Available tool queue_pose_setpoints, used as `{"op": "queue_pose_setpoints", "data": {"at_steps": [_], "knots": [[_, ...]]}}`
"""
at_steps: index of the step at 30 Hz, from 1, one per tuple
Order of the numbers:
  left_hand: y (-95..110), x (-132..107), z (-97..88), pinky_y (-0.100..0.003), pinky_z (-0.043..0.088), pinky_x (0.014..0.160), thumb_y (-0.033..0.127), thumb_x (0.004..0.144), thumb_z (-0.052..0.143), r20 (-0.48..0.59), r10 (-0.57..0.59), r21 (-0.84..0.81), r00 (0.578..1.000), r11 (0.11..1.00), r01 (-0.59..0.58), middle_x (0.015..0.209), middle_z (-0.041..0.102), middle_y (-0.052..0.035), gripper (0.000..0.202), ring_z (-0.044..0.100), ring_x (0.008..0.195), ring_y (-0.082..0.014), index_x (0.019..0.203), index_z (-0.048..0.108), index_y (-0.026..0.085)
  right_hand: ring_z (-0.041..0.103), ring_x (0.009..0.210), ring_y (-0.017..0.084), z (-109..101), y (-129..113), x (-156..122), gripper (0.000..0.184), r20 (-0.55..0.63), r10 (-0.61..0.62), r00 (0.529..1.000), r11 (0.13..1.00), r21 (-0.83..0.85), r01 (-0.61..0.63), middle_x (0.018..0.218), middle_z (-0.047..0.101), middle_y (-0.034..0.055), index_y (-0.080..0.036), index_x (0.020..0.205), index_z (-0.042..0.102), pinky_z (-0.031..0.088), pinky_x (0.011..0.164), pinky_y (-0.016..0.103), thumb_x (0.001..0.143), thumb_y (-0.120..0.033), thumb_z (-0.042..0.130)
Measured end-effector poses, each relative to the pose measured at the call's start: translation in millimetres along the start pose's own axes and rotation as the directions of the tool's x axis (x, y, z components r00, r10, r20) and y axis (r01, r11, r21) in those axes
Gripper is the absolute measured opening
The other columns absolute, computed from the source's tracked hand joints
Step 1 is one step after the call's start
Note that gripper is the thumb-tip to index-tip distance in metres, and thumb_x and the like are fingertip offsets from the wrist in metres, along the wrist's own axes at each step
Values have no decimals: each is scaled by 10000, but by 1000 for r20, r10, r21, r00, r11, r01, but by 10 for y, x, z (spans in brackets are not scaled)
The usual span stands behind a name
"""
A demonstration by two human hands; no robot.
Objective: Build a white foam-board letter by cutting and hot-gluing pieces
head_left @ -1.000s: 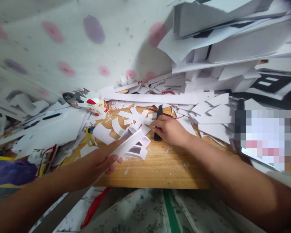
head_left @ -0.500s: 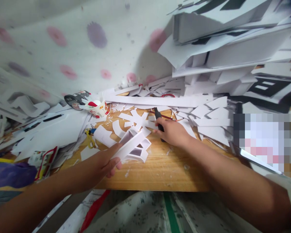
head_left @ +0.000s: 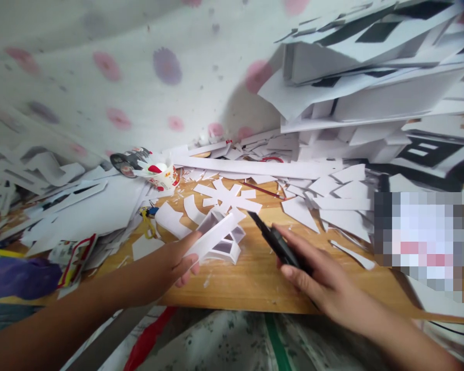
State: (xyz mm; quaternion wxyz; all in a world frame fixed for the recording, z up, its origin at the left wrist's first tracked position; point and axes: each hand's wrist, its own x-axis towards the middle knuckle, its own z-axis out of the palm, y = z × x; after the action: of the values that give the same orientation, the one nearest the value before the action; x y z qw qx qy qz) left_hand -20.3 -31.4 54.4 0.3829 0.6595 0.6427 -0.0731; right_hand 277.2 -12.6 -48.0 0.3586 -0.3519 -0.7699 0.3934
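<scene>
My left hand (head_left: 176,263) grips the near end of a white foam-board cut-out (head_left: 220,238) with open cells, which rests on the wooden table (head_left: 255,281). To its right, my right hand (head_left: 317,275) is closed round a black utility knife (head_left: 276,239), whose tip points up and left toward the cut-out. Just behind lies a flat white star-shaped piece (head_left: 228,195), with a thin red pencil (head_left: 261,189) beside it.
White foam-board offcuts (head_left: 332,198) litter the table's back and right. A tall stack of boards (head_left: 371,87) rises at the back right. A paper cup (head_left: 164,175) and a tape roll (head_left: 127,159) sit at the back left, beside heaped sheets (head_left: 81,211).
My right hand lifted the black knife from beside the star-shaped piece and drew it toward me and to the right. My left hand kept its grip on the cut-out.
</scene>
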Motion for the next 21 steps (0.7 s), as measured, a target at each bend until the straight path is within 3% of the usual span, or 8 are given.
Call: {"op": "queue_pose_setpoints", "data": {"at_steps": [2, 6, 12, 21], "knots": [[-15, 12, -2, -295, 471, 722, 485, 979, 277, -5, -1, 12, 1000, 1000, 1, 864, 657, -43, 538, 616, 721, -185, 1412, 327, 171, 509, 1331, 247, 82, 21, -91, 589, 45, -16, 999, 999, -42, 18, 1494, 478, 73, -307, 1522, 313, 503, 1040, 387, 965, -307, 505], [-28, 31, -9, -296, 476, 737, 497, 976, 282, 5, 4, 10, 1000, 1000, -4, 861, 656, -37, 494, 622, 747, -189, 1347, 389, 189, 554, 1289, 232, 198, -24, -33, 609, 99, -39, 994, 996, -70, 46, 1446, 529, 110, -251, 1541, 281, 512, 1027, 369, 965, -263, 478], [-60, 30, -23, -281, 458, 755, 494, 978, 270, -1, 54, 17, 999, 998, -54, 831, 652, -16, 415, 616, 766, -184, 1164, 501, 203, 564, 1278, 266, 316, -3, 137, 625, 104, -85, 991, 989, -109, 96, 1421, 542, 167, -213, 1543, 268, 512, 1018, 438, 952, -227, 469], [-4, 34, -36, -288, 473, 733, 478, 946, 310, 15, 4, 5, 1000, 1000, -4, 848, 670, -47, 428, 616, 755, -197, 1133, 555, 181, 603, 1231, 268, 379, 20, 161, 603, 108, -96, 990, 987, -119, 109, 1399, 559, 185, -169, 1533, 291, 511, 1019, 431, 953, -216, 449]]}}
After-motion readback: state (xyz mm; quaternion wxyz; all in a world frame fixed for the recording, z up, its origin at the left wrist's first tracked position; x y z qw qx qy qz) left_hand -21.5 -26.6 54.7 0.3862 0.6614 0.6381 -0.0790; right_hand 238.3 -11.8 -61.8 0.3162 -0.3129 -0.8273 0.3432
